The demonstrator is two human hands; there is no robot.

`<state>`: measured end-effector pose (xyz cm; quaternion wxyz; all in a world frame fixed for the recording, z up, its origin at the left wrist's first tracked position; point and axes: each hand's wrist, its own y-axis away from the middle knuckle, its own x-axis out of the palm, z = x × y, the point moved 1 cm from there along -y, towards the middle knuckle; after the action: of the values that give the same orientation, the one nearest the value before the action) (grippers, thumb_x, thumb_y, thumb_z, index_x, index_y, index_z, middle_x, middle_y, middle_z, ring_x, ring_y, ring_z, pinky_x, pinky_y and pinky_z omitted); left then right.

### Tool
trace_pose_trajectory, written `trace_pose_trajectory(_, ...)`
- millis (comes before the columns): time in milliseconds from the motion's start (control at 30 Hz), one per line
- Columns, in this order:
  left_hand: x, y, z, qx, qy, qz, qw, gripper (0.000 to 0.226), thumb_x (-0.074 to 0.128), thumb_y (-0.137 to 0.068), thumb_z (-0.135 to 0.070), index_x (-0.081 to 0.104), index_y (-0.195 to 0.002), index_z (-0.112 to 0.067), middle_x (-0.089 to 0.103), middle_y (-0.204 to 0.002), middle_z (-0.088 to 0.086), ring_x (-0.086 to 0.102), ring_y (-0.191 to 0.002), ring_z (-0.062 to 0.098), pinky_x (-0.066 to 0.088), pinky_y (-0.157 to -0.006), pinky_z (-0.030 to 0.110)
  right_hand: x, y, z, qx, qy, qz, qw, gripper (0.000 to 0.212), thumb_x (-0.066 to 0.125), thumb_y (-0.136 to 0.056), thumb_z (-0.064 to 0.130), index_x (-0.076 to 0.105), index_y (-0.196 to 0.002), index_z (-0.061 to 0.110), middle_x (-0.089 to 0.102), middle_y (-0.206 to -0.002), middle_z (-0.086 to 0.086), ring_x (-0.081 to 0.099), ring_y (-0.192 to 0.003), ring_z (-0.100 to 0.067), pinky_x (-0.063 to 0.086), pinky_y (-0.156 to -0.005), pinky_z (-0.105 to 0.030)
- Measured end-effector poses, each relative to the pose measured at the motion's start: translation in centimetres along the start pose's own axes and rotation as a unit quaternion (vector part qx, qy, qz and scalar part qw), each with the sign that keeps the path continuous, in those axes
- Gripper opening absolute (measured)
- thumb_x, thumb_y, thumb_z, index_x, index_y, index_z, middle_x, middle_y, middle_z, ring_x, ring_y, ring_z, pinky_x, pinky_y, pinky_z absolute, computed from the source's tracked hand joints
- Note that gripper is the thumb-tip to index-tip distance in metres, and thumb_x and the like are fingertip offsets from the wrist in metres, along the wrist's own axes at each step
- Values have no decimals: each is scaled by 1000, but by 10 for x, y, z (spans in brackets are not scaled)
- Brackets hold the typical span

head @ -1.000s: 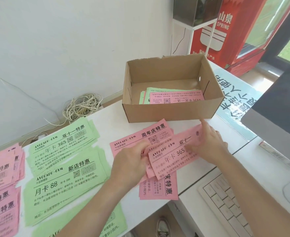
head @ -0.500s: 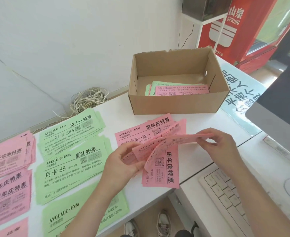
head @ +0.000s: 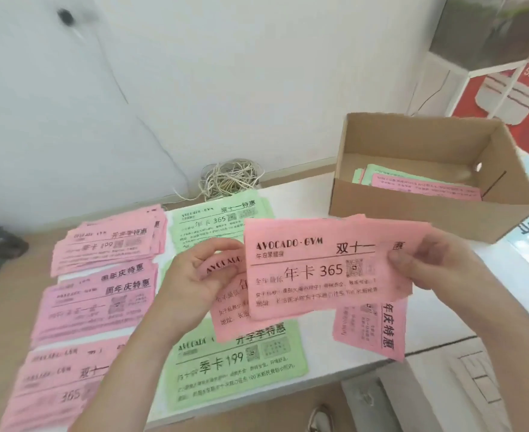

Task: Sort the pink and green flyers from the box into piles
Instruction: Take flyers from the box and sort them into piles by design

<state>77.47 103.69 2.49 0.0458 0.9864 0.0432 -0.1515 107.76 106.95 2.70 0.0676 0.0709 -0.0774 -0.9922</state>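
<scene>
currently a fan of pink flyers is held up over the counter (head: 300,198), at 7 o'clock of the box (head: 413,219). the front pink flyer (head: 313,275), headed 双十一 / 年卡 365, is pinched at its 3 o'clock edge by the right hand (head: 428,266). a second pink flyer (head: 229,319) behind it is pinched near its 10 o'clock corner by the left hand (head: 194,275). a third pink flyer (head: 372,332) shows at 5 o'clock; whether it is held or lies on the counter cannot be told. more boxed flyers (head: 425,187) are seen at 1 o'clock.

judged step: the front sheet is to be laid on its matching pile. the pink 365 pile (head: 57,388) at 8 o'clock appears to carry the same heading, so it should be chosen over the middle pink pile (head: 98,300) or the far pink pile (head: 110,244). sheets should be slid apart first so only one is let go; thin paper is likely to cling. it should be laid flat, print up, edges squared, and kept off the near green pile (head: 241,363) and the far green pile (head: 213,219).
</scene>
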Motion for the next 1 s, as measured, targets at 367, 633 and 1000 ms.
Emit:
trace_pose_trajectory(367,-267,124,45,11,28,-423,906,34,59,-91,-1,59,-83,-35,72,-85,-12,68,-78,12,57,-64,32,225,-1,-8,34,106,34,993,33,53,-89,-5,67,-87,24,67,-79,0,56,-60,-16,43,-54,-29)
trace_pose_trajectory(633,-316,145,125,-139,132,-312,931,23,63,-85,4,59,-97,-16,75,-91,7,72,-80,26,58,-68,45,361,39,-34,81,168,113,976,29,49,-89,-2,70,-89,18,72,-70,1,64,-55,-17,51,-49,-34)
trace_pose_trajectory(1000,-264,128,211,-161,-141,-223,951,41,65,-86,-9,53,-121,-29,63,-112,-8,61,-92,11,51,-77,34,392,64,-60,33,356,65,932,34,51,-91,13,58,-123,21,70,-87,8,67,-79,-18,48,-67,-29)
